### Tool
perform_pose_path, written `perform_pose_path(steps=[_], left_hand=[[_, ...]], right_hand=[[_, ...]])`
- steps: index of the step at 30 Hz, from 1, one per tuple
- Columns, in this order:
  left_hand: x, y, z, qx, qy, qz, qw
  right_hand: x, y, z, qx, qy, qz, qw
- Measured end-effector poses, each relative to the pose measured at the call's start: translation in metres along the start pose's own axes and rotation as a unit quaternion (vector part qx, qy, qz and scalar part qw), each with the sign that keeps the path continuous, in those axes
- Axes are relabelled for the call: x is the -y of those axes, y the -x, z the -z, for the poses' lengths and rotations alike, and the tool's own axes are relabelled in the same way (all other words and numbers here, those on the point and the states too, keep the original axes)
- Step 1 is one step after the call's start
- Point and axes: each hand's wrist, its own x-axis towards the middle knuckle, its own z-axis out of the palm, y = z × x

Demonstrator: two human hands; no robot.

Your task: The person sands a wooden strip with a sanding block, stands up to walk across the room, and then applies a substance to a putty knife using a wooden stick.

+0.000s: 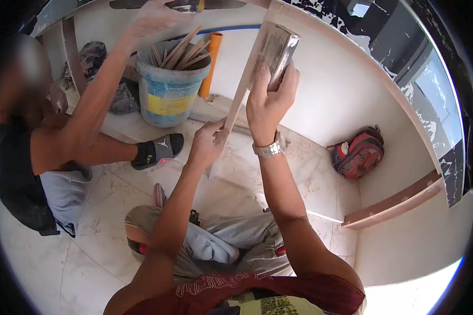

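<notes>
My right hand (272,100), with a metal watch at the wrist, grips a flat metal-faced block (276,50). The block lies against the upper part of a pale upright board (245,79). Lower down, my left hand (209,142) has its fingers wrapped round the edge of the same board. At the upper left, a co-worker's raised hand (157,18) is beside a dark tool (186,6) under the counter edge; motion smears that hand, so its grip is unclear.
A blue bucket (168,100) with wood strips stands beyond my left hand, an orange tube (211,65) beside it. A red backpack (358,152) leans at the right wall. The co-worker (16,152) sits at the left. A curved dark counter (404,79) hangs overhead.
</notes>
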Motion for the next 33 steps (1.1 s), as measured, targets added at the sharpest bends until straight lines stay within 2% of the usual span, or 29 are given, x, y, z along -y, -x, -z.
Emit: perform_pose_path(steps=[3,6,12,15,16,19,20,23,26,30,33], left_hand=[[-0.005,0.001,0.001,0.001,-0.021,0.006,1.000],[-0.003,0.002,-0.001,0.001,-0.029,0.002,1.000],[-0.002,0.003,0.001,-0.001,-0.048,-0.002,0.999],[-0.005,0.005,0.000,-0.001,-0.047,-0.001,0.999],[-0.005,0.003,-0.001,0.001,-0.051,-0.007,0.999],[-0.001,0.003,-0.001,-0.010,-0.071,-0.027,0.997],[0.000,0.002,-0.001,-0.014,-0.079,-0.033,0.996],[0.000,0.003,-0.003,-0.014,-0.057,-0.028,0.998],[-0.010,0.004,-0.001,-0.009,-0.071,-0.004,0.997],[-0.001,0.002,-0.001,-0.010,-0.083,-0.017,0.996],[-0.008,0.005,-0.001,-0.012,-0.090,-0.016,0.996]], right_hand=[[-0.001,-0.013,-0.004,-0.015,0.015,0.058,0.998],[0.018,-0.028,0.000,0.017,0.028,-0.005,0.999],[0.010,-0.017,-0.002,-0.005,0.063,0.067,0.996],[0.015,-0.030,-0.010,-0.027,0.043,0.062,0.997],[0.013,-0.030,-0.013,-0.061,0.047,0.071,0.995],[0.014,-0.006,-0.003,-0.028,0.059,0.033,0.997],[0.013,-0.005,-0.006,-0.040,0.028,0.037,0.998],[0.011,-0.020,-0.007,-0.013,0.079,0.051,0.995],[0.017,-0.028,-0.007,-0.016,0.067,0.049,0.996],[0.018,0.005,0.005,0.020,0.076,-0.003,0.997],[0.010,-0.008,0.003,0.015,0.088,0.022,0.996]])
